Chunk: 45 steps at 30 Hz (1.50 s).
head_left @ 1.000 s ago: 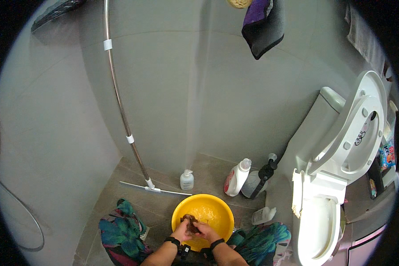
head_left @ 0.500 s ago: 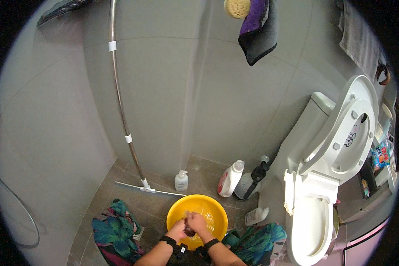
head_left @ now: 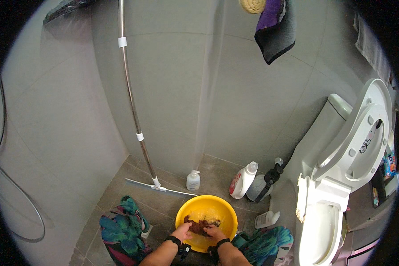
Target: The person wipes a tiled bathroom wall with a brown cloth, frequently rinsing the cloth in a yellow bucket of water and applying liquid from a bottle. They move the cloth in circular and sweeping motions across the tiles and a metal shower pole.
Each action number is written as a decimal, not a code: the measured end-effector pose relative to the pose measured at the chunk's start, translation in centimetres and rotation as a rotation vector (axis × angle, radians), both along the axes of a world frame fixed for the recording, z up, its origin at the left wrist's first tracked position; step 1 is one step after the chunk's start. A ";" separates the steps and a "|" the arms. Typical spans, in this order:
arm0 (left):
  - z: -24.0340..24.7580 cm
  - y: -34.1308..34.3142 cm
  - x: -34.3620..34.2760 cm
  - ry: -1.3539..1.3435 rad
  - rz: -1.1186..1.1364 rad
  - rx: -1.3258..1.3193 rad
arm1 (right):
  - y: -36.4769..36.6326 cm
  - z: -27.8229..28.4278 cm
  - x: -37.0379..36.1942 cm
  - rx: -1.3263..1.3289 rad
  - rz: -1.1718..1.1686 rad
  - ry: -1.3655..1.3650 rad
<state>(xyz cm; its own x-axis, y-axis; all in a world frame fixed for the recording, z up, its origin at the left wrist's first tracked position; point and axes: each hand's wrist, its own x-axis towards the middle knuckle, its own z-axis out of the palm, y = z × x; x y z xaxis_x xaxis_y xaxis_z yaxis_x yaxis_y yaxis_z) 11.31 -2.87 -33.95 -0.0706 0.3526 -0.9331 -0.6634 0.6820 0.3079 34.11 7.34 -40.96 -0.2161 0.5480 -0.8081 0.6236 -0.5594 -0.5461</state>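
A yellow basin [head_left: 229,210] with water in it stands on the floor between my knees. Inside it a dark reddish-brown wet cloth [head_left: 197,225] is spread between my two hands. My left hand [head_left: 181,232] grips the cloth's left end by the basin's near left side. At the other end, my right hand [head_left: 215,233] has its fingers closed on the cloth. What kind of cloth it is I cannot make out. Dark bands circle both of my wrists.
Behind the basin lies a floor squeegee [head_left: 157,188] with its long pole against the wall. A white pump bottle [head_left: 193,180], a white detergent bottle [head_left: 243,180], a spray bottle [head_left: 264,186] and a tipped white bottle [head_left: 267,219] are around it. The toilet [head_left: 319,230] stands at right, lid up.
My hands have moved apart, and the cloth, bunched between them before, is now stretched out lower in the basin. The whole view has shifted slightly.
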 end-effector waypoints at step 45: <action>-16.0 2.0 -4.9 -0.502 0.247 0.345 | 3.4 1.0 -10.5 -0.081 0.074 0.426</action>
